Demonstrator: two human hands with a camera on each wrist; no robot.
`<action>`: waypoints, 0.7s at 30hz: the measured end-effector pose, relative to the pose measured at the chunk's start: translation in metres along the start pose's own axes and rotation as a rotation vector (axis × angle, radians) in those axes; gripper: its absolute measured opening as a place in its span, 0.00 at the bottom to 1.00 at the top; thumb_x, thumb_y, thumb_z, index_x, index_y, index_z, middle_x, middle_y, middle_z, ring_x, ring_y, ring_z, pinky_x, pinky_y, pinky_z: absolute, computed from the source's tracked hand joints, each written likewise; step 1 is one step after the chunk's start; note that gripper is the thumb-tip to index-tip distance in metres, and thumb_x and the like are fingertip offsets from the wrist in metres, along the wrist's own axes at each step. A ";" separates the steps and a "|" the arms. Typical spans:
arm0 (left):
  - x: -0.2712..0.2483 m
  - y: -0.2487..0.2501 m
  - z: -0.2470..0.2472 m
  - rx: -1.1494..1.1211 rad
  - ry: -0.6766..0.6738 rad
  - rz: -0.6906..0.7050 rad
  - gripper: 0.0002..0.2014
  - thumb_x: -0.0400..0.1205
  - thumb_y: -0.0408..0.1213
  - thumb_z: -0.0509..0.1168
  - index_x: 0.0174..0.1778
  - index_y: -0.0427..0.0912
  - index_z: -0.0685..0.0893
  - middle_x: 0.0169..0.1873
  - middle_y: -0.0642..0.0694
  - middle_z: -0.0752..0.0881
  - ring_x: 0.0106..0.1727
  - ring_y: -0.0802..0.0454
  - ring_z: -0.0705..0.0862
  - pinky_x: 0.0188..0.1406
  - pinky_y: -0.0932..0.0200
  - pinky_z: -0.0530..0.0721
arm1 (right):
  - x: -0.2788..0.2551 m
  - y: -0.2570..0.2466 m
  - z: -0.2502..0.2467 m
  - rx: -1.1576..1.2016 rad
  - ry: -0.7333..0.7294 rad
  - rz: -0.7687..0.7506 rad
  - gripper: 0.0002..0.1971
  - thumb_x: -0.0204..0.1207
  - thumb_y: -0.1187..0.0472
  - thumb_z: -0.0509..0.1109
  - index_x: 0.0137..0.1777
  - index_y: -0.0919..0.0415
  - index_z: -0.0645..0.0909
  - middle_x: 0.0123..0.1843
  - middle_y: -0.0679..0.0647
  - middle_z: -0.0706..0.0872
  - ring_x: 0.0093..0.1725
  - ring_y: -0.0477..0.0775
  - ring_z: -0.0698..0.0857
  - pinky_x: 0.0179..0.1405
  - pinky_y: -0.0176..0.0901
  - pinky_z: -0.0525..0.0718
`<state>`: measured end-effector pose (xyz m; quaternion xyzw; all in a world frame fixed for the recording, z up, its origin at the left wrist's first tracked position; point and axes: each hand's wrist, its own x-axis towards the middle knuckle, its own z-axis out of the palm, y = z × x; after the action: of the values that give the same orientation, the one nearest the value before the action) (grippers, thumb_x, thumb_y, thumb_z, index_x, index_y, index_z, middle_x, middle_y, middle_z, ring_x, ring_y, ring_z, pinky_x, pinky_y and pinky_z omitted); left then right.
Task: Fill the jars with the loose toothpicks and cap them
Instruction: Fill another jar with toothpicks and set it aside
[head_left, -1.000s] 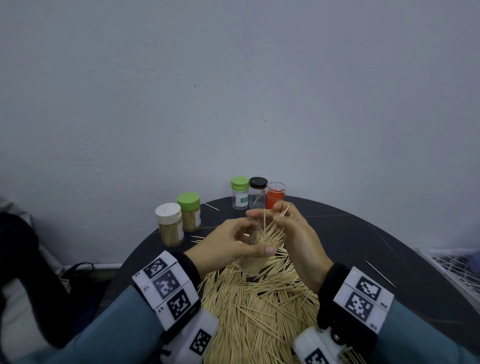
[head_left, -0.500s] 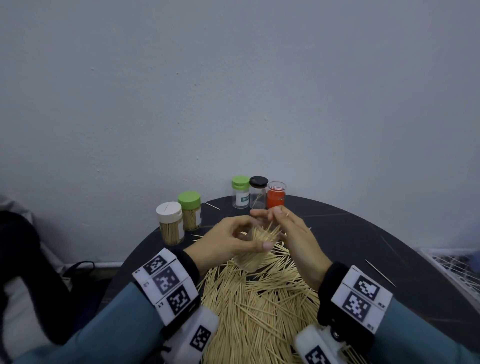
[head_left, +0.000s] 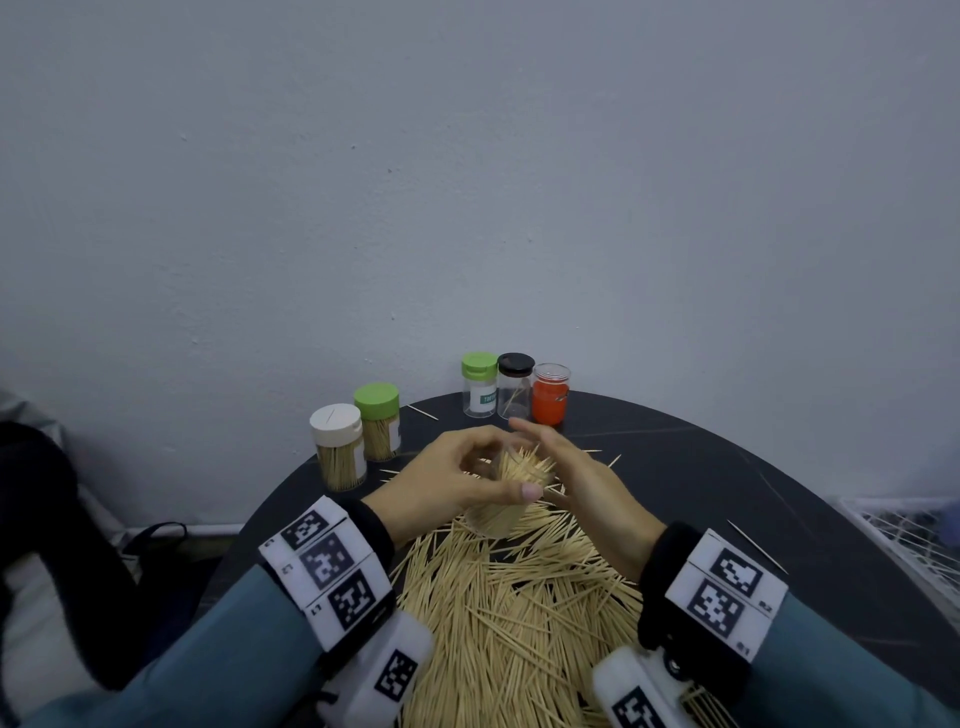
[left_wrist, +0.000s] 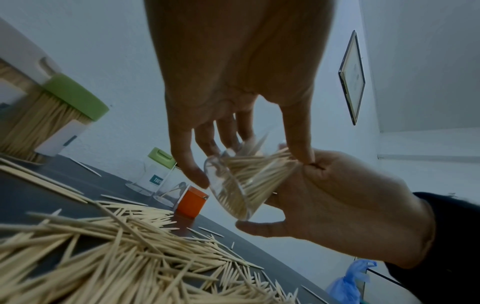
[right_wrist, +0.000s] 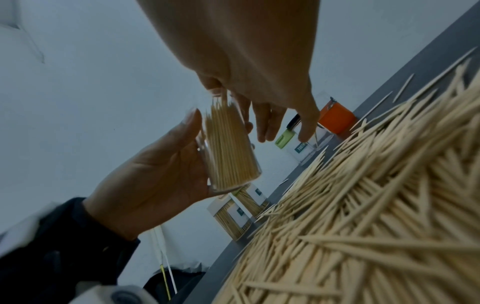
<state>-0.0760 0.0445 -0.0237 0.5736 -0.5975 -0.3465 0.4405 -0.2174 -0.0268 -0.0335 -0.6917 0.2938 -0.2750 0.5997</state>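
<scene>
My left hand (head_left: 470, 480) grips a clear, uncapped jar (head_left: 498, 512) tilted above the pile, thumb on the near side and fingers behind. The jar (left_wrist: 237, 185) is packed with toothpicks whose tips poke out of its mouth. My right hand (head_left: 563, 467) is at that mouth with fairly straight fingers (right_wrist: 270, 123), touching the protruding tips; its thumb (left_wrist: 259, 228) lies under the jar. The jar (right_wrist: 228, 150) sits in my left palm. A big heap of loose toothpicks (head_left: 514, 603) covers the near part of the black round table (head_left: 727, 483).
At the back left stand a white-capped jar (head_left: 337, 447) and a green-capped jar (head_left: 379, 421), both full. Behind the hands are a green-capped clear jar (head_left: 478, 384), a black-capped jar (head_left: 514, 387) and a red jar (head_left: 550, 397). Stray toothpicks lie by the right table edge.
The bundle that stood high out of the jar in my right hand's pinch has sunk into the jar. My right fingers have straightened at the mouth.
</scene>
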 end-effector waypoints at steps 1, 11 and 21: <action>0.000 0.000 0.000 0.002 0.001 0.002 0.22 0.67 0.46 0.74 0.58 0.54 0.82 0.53 0.52 0.88 0.53 0.61 0.85 0.53 0.66 0.81 | 0.000 -0.001 0.001 -0.013 -0.019 0.024 0.21 0.86 0.48 0.46 0.74 0.45 0.70 0.76 0.47 0.72 0.75 0.48 0.69 0.78 0.52 0.65; -0.001 0.000 -0.002 0.050 0.012 0.030 0.28 0.63 0.50 0.74 0.60 0.48 0.83 0.52 0.50 0.88 0.55 0.55 0.85 0.58 0.58 0.81 | 0.000 -0.003 -0.001 -0.103 -0.076 0.082 0.22 0.86 0.50 0.48 0.79 0.47 0.62 0.80 0.47 0.64 0.79 0.48 0.63 0.80 0.51 0.59; 0.000 -0.003 -0.006 0.067 0.022 0.016 0.28 0.64 0.49 0.76 0.61 0.46 0.83 0.52 0.49 0.88 0.55 0.54 0.84 0.58 0.57 0.82 | 0.003 -0.005 -0.005 -0.187 -0.125 0.145 0.14 0.86 0.49 0.44 0.56 0.33 0.72 0.61 0.39 0.76 0.58 0.33 0.75 0.55 0.29 0.70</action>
<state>-0.0692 0.0448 -0.0239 0.5869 -0.6086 -0.3163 0.4302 -0.2188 -0.0317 -0.0283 -0.7374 0.3292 -0.1586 0.5681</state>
